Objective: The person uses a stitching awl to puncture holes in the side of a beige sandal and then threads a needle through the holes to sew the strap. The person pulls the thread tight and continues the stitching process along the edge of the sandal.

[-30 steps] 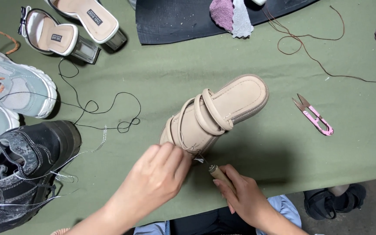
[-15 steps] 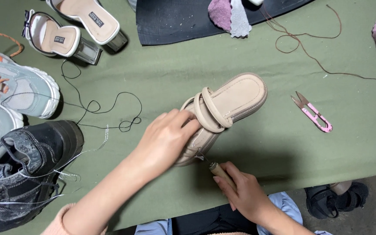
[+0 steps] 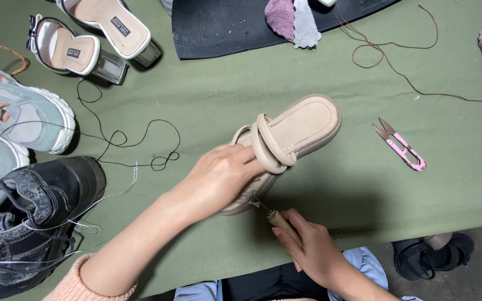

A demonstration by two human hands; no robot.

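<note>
A beige strapped sandal (image 3: 297,131) lies on the green cloth-covered table (image 3: 218,95), toe end pointing up right. My left hand (image 3: 224,175) grips its near end, fingers laid over the straps and footbed. My right hand (image 3: 308,248) holds a wooden-handled awl (image 3: 274,216), whose metal tip touches the sandal's sole edge just below my left hand.
Pink thread snips (image 3: 401,146) lie right of the sandal. Black thread (image 3: 135,142) loops to the left. A black boot (image 3: 32,217), grey sneakers (image 3: 15,114) and two heeled sandals (image 3: 85,42) crowd the left side. A black sheet (image 3: 224,28), purple cloths (image 3: 283,17) and brown cord (image 3: 386,56) lie at the back.
My left hand slid from the sandal's near tip up onto its straps and now clamps it. The awl in my right hand came up against the sole edge.
</note>
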